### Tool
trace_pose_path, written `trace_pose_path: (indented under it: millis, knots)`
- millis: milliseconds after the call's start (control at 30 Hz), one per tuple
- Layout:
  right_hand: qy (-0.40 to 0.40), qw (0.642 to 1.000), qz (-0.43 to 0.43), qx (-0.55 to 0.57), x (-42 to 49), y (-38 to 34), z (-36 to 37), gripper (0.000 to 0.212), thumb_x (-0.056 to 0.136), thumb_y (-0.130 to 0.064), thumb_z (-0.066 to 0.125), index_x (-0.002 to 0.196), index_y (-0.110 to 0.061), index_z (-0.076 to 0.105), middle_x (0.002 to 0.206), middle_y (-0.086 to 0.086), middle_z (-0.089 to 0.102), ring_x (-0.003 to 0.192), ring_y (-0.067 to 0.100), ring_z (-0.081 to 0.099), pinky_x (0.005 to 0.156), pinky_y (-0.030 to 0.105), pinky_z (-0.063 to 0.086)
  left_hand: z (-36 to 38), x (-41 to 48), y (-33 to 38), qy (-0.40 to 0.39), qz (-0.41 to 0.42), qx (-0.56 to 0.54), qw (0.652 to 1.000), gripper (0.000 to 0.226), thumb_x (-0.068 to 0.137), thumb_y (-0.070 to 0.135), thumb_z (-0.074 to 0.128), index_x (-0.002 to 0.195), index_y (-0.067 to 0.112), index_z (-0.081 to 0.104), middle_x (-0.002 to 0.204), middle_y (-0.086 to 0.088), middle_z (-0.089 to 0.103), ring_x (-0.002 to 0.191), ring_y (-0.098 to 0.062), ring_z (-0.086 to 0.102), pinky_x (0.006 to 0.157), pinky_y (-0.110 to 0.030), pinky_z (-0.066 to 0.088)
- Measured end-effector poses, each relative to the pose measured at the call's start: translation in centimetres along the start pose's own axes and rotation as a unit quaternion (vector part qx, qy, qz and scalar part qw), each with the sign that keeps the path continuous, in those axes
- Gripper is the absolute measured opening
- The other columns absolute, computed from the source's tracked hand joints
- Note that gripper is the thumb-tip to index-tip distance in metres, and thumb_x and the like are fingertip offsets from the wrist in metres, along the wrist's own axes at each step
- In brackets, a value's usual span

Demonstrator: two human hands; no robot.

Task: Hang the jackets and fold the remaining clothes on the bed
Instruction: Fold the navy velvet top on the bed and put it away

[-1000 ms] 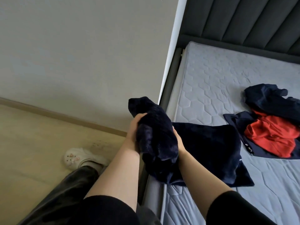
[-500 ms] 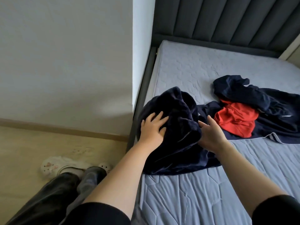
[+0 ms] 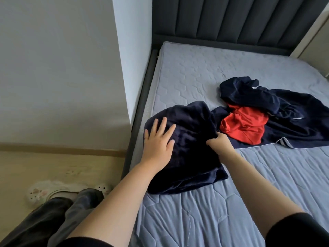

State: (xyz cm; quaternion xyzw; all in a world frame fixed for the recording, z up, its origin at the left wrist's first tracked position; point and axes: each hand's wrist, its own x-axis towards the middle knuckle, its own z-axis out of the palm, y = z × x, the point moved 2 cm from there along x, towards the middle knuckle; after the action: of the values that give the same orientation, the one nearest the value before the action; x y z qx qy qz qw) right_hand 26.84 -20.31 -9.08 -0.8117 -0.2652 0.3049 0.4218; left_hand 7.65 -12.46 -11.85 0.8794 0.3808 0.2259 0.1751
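Navy garment now flattened; left hand presses, right hand grips edge.

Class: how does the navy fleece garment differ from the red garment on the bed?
The navy fleece garment is folded; the red garment is crumpled. The left hand presses and the right hand grips the navy fleece garment; the red garment lies untouched. Both rest on the bed.

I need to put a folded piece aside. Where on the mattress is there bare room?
Bare mattress lies between the headboard and the dark jacket, and on the near side of the navy fleece. The middle is crowded: fleece, red garment and jacket lie close together.
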Motion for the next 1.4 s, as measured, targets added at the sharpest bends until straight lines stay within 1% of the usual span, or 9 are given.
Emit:
trace_pose_path:
  millis: [133, 300, 500, 700, 933, 1067, 1167, 1300, 1400]
  knots:
    - [0.007, 0.996, 0.092, -0.006, 0.9, 3.2, -0.4, 0.029, 0.082, 0.009, 0.044, 0.107, 0.005, 0.058, 0.075, 0.011, 0.056, 0.069, 0.024, 0.054, 0.062, 0.027, 0.043, 1.4, -0.1, 0.6, -0.087, 0.000, 0.119, 0.989, 0.058, 0.097, 0.052, 0.022, 0.150, 0.035, 0.005, 0.158, 0.003, -0.015, 0.143, -0.024, -0.020, 0.114, -0.053, -0.006]
    - [-0.049, 0.988, 0.115, -0.087, 2.2, 4.8, 0.0, 0.027, 0.084, 0.002, 0.041, 0.106, 0.005, 0.056, 0.072, 0.012, 0.056, 0.064, 0.022, 0.053, 0.052, 0.025, 0.039, 2.7, 2.3, 3.4, -0.089, 0.017, 0.148, 0.985, 0.059, 0.090, 0.053, 0.038, 0.129, 0.009, 0.048, 0.159, -0.007, -0.001, 0.144, -0.024, -0.015, 0.113, -0.053, -0.005]
    - [-0.105, 0.985, 0.131, -0.048, 3.4, 5.2, -0.4, 0.014, 0.084, 0.001, 0.045, 0.091, -0.002, 0.057, 0.071, 0.013, 0.059, 0.062, 0.024, 0.056, 0.054, 0.027, 0.045, 5.6, 2.7, 3.1, -0.168, 0.028, 0.218, 0.961, 0.074, 0.091, 0.064, 0.021, 0.149, 0.029, -0.009, 0.157, -0.007, -0.017, 0.143, -0.032, -0.020, 0.109, -0.063, -0.005]
    - [-0.070, 0.982, 0.086, 0.151, 6.8, 3.5, -0.5, 0.022, 0.086, -0.031, 0.061, 0.092, -0.010, 0.066, 0.084, 0.010, 0.069, 0.078, 0.023, 0.065, 0.075, 0.033, 0.051, 6.9, 3.6, 3.8, -0.200, 0.019, 0.263, 0.944, 0.073, 0.091, 0.065, 0.019, 0.151, 0.027, 0.001, 0.157, -0.008, -0.016, 0.141, -0.034, -0.022, 0.106, -0.066, -0.008]
    - [0.045, 0.999, 0.005, -0.005, 11.2, -0.1, 0.7, 0.033, 0.089, -0.038, 0.059, 0.070, -0.012, 0.053, 0.066, 0.004, 0.047, 0.061, 0.016, 0.046, 0.060, 0.027, 0.038, 7.4, 3.4, 3.8, -0.197, 0.037, 0.269, 0.942, 0.072, 0.092, 0.063, 0.015, 0.150, 0.026, -0.007, 0.157, -0.010, -0.017, 0.141, -0.035, -0.023, 0.105, -0.067, -0.009]
    - [0.127, 0.983, 0.052, -0.121, 12.8, 1.4, -0.8, 0.034, 0.098, -0.018, 0.041, 0.109, 0.006, 0.061, 0.113, 0.025, 0.062, 0.107, 0.036, 0.057, 0.087, 0.034, 0.043, 7.8, 2.8, 3.0, -0.169, 0.048, 0.241, 0.954, 0.072, 0.091, 0.065, 0.014, 0.149, 0.028, -0.010, 0.157, -0.006, -0.018, 0.142, -0.031, -0.021, 0.106, -0.065, -0.010]
    - [0.144, 0.977, 0.090, -0.130, 12.5, 3.3, -0.7, 0.039, 0.097, -0.019, 0.039, 0.118, 0.009, 0.056, 0.122, 0.027, 0.057, 0.115, 0.037, 0.053, 0.092, 0.036, 0.042, 8.2, 2.8, 2.8, -0.164, 0.054, 0.233, 0.957, 0.073, 0.090, 0.066, 0.013, 0.149, 0.029, -0.009, 0.158, -0.005, -0.016, 0.143, -0.029, -0.020, 0.107, -0.063, -0.012]
    - [0.172, 0.977, 0.010, -0.122, 11.8, 2.0, -0.1, 0.034, 0.097, -0.016, 0.039, 0.115, 0.008, 0.055, 0.123, 0.027, 0.054, 0.117, 0.038, 0.048, 0.093, 0.036, 0.035, 8.4, 2.8, 2.5, -0.167, 0.045, 0.239, 0.956, 0.073, 0.090, 0.066, 0.012, 0.149, 0.029, -0.009, 0.157, -0.005, -0.017, 0.142, -0.029, -0.020, 0.106, -0.063, -0.012]
    - [0.192, 0.956, -0.159, -0.157, 9.3, 0.4, 0.2, 0.028, 0.093, -0.012, 0.045, 0.118, -0.001, 0.053, 0.127, 0.019, 0.050, 0.119, 0.036, 0.043, 0.100, 0.036, 0.029, 8.4, 3.1, 2.5, -0.173, 0.038, 0.244, 0.953, 0.072, 0.090, 0.065, 0.011, 0.149, 0.029, -0.009, 0.157, -0.005, -0.017, 0.142, -0.029, -0.023, 0.106, -0.063, -0.015]
